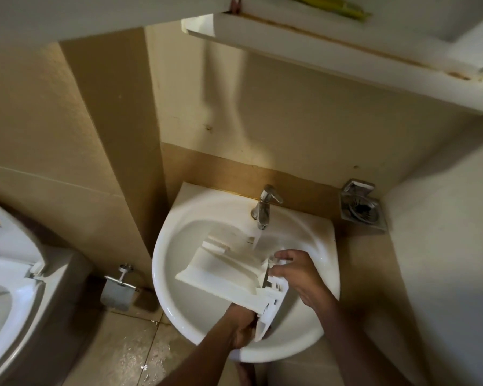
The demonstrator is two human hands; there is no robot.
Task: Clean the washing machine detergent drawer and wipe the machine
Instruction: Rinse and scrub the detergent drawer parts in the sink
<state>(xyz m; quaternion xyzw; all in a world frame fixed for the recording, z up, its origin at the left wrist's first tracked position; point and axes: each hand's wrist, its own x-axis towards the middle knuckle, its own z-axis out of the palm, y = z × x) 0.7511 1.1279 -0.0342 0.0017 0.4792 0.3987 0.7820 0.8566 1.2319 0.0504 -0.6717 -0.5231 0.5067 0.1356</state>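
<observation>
Left hand (241,328), right hand (300,277) grip one drawer (221,270) over one sink (179,310).

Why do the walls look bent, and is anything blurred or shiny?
Head view: the wide-angle lens bows the wall tiles and cabinet toward the edges; light is dim and yellowish; the detergent drawer looks soft; glints show on the sink rim and wet floor.

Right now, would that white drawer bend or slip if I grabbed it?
Probably stiff: the drawer holds its boxy shape propped in the sink. Likely light: thin, hollow walls. Maybe slippery: smooth plastic near the tap.
</observation>
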